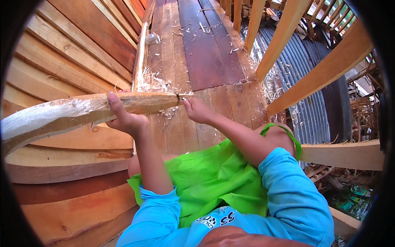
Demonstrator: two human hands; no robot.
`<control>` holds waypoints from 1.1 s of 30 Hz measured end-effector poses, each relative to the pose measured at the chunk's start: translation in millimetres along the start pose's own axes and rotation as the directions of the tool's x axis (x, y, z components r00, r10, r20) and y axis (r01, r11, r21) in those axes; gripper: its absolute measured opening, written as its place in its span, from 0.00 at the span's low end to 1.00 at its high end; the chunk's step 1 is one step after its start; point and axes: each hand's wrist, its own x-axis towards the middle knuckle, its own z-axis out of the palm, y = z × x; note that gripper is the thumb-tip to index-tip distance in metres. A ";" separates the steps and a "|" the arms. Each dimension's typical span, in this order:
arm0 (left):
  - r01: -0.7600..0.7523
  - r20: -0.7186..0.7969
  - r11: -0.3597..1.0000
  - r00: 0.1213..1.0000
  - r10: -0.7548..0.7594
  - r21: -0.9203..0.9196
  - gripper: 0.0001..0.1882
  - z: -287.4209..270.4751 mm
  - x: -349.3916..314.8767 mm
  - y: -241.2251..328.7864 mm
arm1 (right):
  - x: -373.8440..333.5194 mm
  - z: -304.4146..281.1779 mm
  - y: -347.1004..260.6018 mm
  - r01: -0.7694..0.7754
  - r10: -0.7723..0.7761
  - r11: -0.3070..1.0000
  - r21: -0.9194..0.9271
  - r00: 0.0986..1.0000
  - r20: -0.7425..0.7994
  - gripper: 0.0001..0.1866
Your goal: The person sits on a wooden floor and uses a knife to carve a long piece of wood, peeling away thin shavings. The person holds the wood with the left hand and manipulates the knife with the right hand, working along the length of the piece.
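Gripping a rough curved timber (74, 113), the left hand (123, 119) wraps closed around it; the right hand (197, 110), fingers pinched together, touches its narrow end above the plank floor (205, 53).

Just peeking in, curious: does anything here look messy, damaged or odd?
Pale wood shavings litter the plank floor. The curved timber gripped by the left hand is rough and splintered where it has been cut; the right hand touches its end.

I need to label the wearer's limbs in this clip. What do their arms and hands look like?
Both hands, left hand and right hand, are bare, without gloves. Light blue sleeves are pushed up to about the elbows, leaving the forearms uncovered. No watch or rings show.
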 end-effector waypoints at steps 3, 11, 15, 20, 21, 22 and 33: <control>0.035 -0.038 0.999 0.999 -0.034 0.024 0.22 -0.7 3.3 2.3 | -1.5 4.6 -13.1 -0.001 0.002 0.999 -0.037 1.000 0.028 0.21; 0.005 -0.010 0.998 1.000 -0.004 0.068 0.25 7.8 -5.9 2.9 | -0.1 -2.2 14.8 0.029 -0.031 0.998 -0.058 0.998 -0.046 0.21; -0.006 -0.101 0.993 0.995 0.017 0.114 0.26 -1.2 2.2 0.3 | -8.2 -6.4 -42.4 0.015 -0.011 0.998 -0.067 0.998 0.067 0.21; 0.031 -0.027 0.998 0.999 -0.029 0.062 0.28 6.9 -2.4 -0.2 | 2.5 -2.9 29.0 -0.004 0.001 0.996 -0.089 1.000 -0.030 0.20; 0.024 -0.030 0.997 0.999 -0.022 0.077 0.28 3.8 0.6 -0.4 | 1.6 -3.2 13.2 -0.086 0.089 0.990 -0.112 0.996 0.023 0.19; 0.009 -0.061 0.996 0.998 -0.004 0.086 0.28 3.3 2.7 -0.1 | 0.7 -1.5 -5.2 -0.080 0.084 0.991 -0.107 0.996 0.033 0.19; 0.003 -0.059 0.999 0.998 0.000 0.054 0.31 6.4 0.0 0.6 | 5.9 0.4 23.5 -0.051 0.071 0.970 -0.238 0.994 0.079 0.22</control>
